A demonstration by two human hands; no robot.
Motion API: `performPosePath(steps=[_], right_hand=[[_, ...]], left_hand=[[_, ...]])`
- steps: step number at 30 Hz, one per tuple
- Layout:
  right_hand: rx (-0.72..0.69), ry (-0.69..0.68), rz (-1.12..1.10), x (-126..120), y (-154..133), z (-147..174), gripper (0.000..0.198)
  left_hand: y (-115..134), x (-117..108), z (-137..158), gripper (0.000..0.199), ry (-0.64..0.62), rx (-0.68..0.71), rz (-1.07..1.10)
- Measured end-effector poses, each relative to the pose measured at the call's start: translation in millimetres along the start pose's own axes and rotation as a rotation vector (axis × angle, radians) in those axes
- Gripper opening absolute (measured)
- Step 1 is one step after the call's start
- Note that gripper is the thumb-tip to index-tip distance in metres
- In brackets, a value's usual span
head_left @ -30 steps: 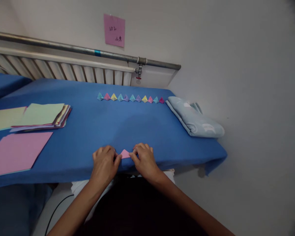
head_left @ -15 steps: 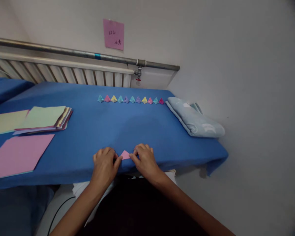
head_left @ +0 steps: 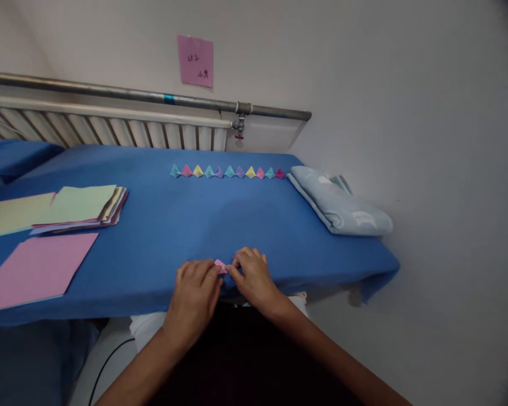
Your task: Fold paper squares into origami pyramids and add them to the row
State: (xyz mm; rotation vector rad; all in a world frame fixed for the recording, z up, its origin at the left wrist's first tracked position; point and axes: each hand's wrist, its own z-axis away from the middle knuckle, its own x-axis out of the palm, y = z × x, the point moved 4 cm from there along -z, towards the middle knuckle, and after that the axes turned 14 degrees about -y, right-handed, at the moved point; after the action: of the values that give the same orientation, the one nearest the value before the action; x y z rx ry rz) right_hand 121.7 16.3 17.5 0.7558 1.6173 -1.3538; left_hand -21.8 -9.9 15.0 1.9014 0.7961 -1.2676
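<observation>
In the head view, a small folded pink paper (head_left: 220, 265) is lying at the lower centre of the frame, between the two hands, near the front edge of the blue cloth (head_left: 165, 220). The left hand (head_left: 196, 294) is resting just left of it, its fingers lying close together and their tips touching the paper's left side; the thumb is mostly hidden, so I cannot tell whether this hand is pinching. The right hand (head_left: 253, 276) is bending its fingers and pinching the paper's right corner between thumb and forefinger. The paper's peak is pointing up the frame, showing between the fingertips of both hands.

Well apart from the hands, a row of folded paper pieces (head_left: 230, 172) in teal, pink, yellow and purple is running across the upper middle. At the left of the frame, a paper stack (head_left: 79, 203) topped with pale green is lying beside a yellow sheet (head_left: 14, 213), with pink sheets (head_left: 42, 268) lying below them. A folded pale blue blanket (head_left: 342, 206) is lying at the right end of the cloth.
</observation>
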Motion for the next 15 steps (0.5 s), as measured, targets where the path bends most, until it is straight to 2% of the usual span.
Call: performPosePath(steps=[4,15], right_hand=[[-0.002,-0.003,0.009,0,1,0,0.019],[-0.033,0.046,0.005,-3,8,6,0.015]], left_hand=[[17,10,5,0.03,-0.026,0.057,-0.09],[11,23,12,0.035,0.044,0.076,-0.14]])
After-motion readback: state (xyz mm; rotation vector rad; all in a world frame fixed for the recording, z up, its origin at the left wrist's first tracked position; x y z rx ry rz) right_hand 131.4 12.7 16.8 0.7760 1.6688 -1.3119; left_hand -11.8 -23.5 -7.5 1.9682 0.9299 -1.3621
